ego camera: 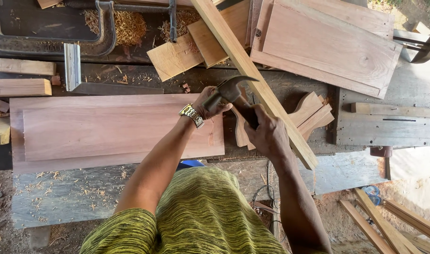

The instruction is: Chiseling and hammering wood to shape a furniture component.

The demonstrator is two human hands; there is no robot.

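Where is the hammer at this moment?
In the head view the hammer sits near centre, held over the workbench by both hands: the left hand by its head, the right hand on the handle, beside the long diagonal wooden strip.

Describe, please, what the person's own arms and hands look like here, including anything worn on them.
Both arms are bare from the short sleeves down. The shirt is yellow-green with fine dark wavy stripes, its short sleeve showing on the left upper arm. The left hand has a metal-link wristwatch, gold and silver in tone, on its wrist. The right hand is bare, with no glove, ring or band visible.
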